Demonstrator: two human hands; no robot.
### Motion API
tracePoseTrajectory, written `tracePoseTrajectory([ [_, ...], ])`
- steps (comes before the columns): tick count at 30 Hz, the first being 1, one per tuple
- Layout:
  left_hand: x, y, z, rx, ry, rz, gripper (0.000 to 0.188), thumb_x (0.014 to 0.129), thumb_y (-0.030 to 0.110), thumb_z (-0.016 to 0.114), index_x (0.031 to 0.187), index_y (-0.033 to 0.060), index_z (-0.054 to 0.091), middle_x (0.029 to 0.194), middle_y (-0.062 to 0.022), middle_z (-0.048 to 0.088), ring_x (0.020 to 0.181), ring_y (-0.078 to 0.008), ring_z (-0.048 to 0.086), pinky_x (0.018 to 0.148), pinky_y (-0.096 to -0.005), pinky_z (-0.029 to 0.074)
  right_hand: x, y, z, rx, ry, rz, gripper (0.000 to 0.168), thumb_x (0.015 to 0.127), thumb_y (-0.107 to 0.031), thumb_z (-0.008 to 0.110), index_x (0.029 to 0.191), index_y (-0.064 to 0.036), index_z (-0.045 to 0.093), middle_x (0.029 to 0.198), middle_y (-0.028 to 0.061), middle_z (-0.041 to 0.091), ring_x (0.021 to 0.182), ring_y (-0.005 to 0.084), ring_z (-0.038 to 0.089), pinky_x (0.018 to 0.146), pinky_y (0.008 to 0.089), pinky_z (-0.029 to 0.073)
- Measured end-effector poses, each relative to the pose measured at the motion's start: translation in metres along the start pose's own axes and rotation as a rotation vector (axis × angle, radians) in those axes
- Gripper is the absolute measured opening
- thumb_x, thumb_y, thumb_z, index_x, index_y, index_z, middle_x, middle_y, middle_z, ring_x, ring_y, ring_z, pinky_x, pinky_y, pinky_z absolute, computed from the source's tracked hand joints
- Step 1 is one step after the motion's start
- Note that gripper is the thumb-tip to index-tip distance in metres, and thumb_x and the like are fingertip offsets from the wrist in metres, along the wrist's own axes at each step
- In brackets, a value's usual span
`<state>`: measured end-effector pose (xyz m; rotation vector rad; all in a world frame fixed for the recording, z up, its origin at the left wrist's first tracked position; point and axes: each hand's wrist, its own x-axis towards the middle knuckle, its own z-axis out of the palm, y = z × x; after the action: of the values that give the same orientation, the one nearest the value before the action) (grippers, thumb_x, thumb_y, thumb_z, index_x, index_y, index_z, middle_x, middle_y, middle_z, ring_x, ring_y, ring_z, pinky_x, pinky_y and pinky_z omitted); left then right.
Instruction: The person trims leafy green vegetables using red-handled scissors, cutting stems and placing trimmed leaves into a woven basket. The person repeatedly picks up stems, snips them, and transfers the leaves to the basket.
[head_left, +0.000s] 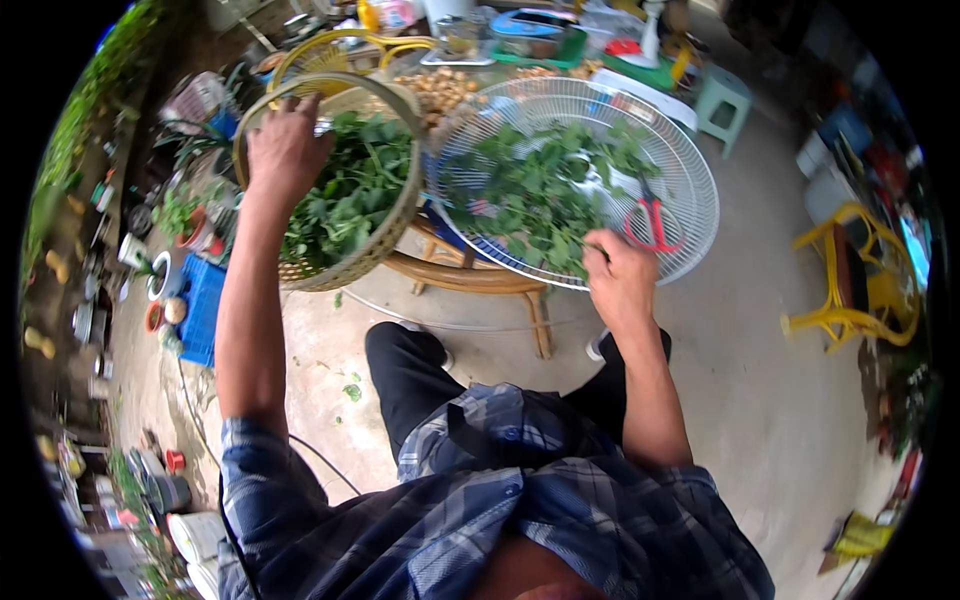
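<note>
On the left, a woven bamboo basket (352, 281) with an arched handle is filled with leafy green stems (352, 195). My left hand (289, 150) reaches over its left side, fingers lying across the handle; whether they grip it is hard to see. To the right sits a wide, round white wire basket (694, 202) with more leafy greens (551, 176) spread over its middle. At its near rim my right hand (622, 274) has curled fingers pinching the edge of these greens. Red-handled scissors (656, 229) lie inside the wire basket, just beyond that hand.
A rattan seat frame (465, 274) stands under the baskets. Behind are small round brownish items (439, 90) and cluttered containers. A pale green stool (722, 105) and a yellow chair (862, 277) stand right. A blue crate (201, 307) and potted plants are left; leaf scraps (352, 391) dot the floor.
</note>
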<state>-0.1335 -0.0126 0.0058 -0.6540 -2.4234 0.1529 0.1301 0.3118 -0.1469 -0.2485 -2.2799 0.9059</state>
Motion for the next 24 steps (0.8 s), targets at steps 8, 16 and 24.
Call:
tracePoseTrajectory([
  [8, -0.100, 0.175, -0.036, -1.319, -0.113, -0.035, 0.033, 0.096, 0.011, 0.076, 0.124, -0.0039, 0.067, 0.088, -0.0122, 0.071, 0.074, -0.0150, 0.066, 0.065, -0.0314, 0.053, -0.002, -0.020, -0.014, 0.314, 0.011, 0.118, 0.014, 0.085, 0.000, 0.070, 0.098, -0.001, 0.075, 0.078, 0.0118, 0.070, 0.063, 0.0176, 0.063, 0.061, 0.0326, 0.049],
  [16, -0.167, 0.241, 0.004, -1.815, -0.362, -0.334, 0.010, 0.102, 0.008, 0.071, 0.099, -0.0019, 0.071, 0.071, 0.0039, 0.061, 0.064, -0.0035, 0.050, 0.058, -0.0235, 0.041, -0.017, -0.046, -0.026, 0.234, -0.183, -0.043, 0.012, 0.085, -0.005, 0.074, 0.097, -0.004, 0.075, 0.081, 0.0111, 0.071, 0.066, 0.0255, 0.069, 0.060, 0.0365, 0.052],
  [24, -0.133, 0.144, -0.056, -1.120, 0.507, -0.093, 0.005, 0.094, -0.006, 0.070, 0.091, -0.0021, 0.069, 0.078, -0.0026, 0.062, 0.069, -0.0114, 0.055, 0.061, -0.0257, 0.044, -0.002, -0.023, -0.030, 0.003, -0.098, 0.050, 0.023, 0.085, -0.010, 0.075, 0.107, -0.005, 0.074, 0.092, 0.0157, 0.072, 0.078, 0.0337, 0.071, 0.072, 0.0446, 0.055],
])
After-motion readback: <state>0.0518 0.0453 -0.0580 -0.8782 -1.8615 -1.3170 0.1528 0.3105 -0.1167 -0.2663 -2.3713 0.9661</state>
